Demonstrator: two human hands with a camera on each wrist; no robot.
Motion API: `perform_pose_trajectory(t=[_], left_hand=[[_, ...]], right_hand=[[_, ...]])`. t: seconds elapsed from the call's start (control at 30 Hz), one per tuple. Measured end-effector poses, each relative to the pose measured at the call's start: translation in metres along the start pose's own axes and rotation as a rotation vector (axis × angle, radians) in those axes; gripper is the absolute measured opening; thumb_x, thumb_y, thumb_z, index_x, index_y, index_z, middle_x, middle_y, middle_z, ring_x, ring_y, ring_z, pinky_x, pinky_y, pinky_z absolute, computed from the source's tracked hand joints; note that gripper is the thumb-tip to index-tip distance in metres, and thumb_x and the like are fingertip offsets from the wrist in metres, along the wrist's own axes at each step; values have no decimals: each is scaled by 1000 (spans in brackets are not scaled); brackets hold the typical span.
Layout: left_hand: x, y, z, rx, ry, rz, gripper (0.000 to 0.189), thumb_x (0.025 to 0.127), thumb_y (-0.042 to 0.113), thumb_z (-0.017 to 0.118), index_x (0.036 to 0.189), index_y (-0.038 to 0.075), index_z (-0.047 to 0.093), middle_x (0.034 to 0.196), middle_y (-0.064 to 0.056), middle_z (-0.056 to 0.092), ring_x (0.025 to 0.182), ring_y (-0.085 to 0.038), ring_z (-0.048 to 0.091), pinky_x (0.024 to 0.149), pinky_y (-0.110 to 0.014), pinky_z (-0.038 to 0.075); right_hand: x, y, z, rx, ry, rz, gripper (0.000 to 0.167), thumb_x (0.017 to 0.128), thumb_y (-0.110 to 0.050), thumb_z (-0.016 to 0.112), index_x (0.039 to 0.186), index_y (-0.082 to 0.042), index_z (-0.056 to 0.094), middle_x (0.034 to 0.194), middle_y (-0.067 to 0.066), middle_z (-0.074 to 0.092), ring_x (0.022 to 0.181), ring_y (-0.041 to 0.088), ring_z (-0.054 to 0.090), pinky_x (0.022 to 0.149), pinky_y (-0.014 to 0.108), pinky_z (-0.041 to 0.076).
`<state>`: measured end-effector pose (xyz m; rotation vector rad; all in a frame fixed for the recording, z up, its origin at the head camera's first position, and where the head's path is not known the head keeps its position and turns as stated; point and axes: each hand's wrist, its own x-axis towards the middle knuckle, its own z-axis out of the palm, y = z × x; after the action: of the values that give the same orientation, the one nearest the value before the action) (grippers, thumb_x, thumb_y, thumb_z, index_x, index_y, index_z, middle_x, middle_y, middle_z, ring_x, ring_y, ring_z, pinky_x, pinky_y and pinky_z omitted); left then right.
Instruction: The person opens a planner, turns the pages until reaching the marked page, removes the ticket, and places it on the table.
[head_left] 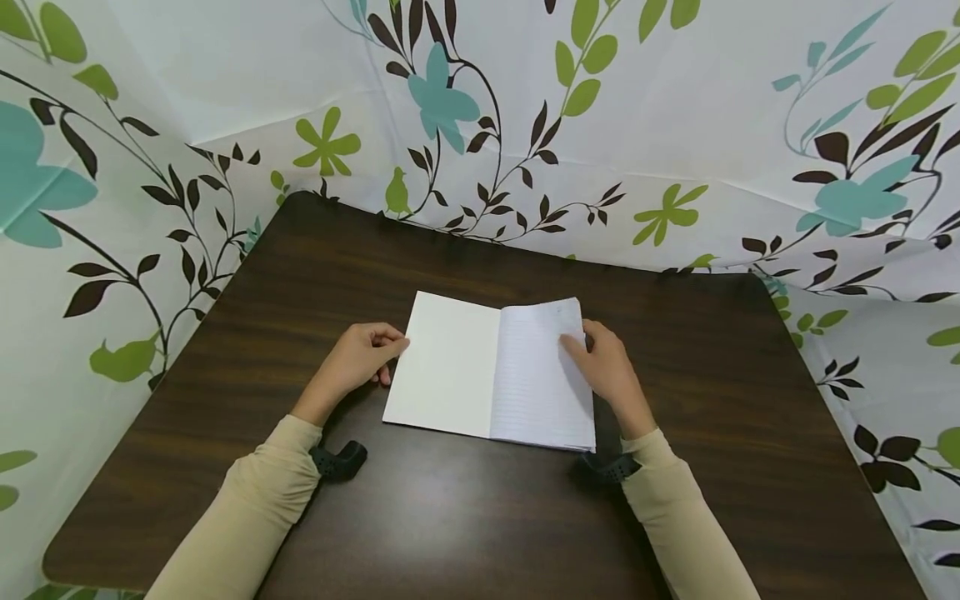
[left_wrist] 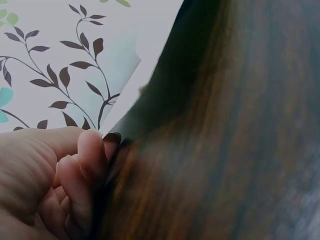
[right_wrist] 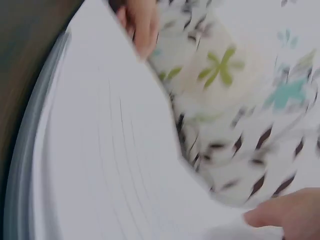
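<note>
An open notebook (head_left: 492, 372) is blocking the middle of the surface (head_left: 442, 508), with the left hand (head_left: 362, 354) and right hand (head_left: 606, 364) barring its sides. Room is stretching beyond its far edge, up to the patterned cloth (head_left: 517, 92), and nearer, between the two sleeves (head_left: 262, 483).

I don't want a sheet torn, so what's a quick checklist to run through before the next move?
1. Notebook open on the table: ok.
2. Left hand holding the notebook's left edge: ok.
3. Right hand gripping the lined page near its outer edge: ok.
4. Lined page lying flat: not ok; it curves toward the right hand.
5. Only one sheet in the right hand's grip: cannot tell; the underside is hidden.
</note>
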<state>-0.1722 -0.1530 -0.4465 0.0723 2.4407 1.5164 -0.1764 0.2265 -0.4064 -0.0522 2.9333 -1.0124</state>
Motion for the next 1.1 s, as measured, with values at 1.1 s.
perform_pose_trajectory(t=[1.1], left_hand=[[-1, 2, 1, -48, 26, 42, 31, 110, 27, 54, 106, 1, 71, 84, -8, 67, 52, -14, 63, 52, -26, 52]], right_hand=[[-93, -100, 62, -336, -41, -653, 63, 95, -2, 65, 155, 1, 45, 166, 18, 40, 153, 33, 42, 121, 52, 40]])
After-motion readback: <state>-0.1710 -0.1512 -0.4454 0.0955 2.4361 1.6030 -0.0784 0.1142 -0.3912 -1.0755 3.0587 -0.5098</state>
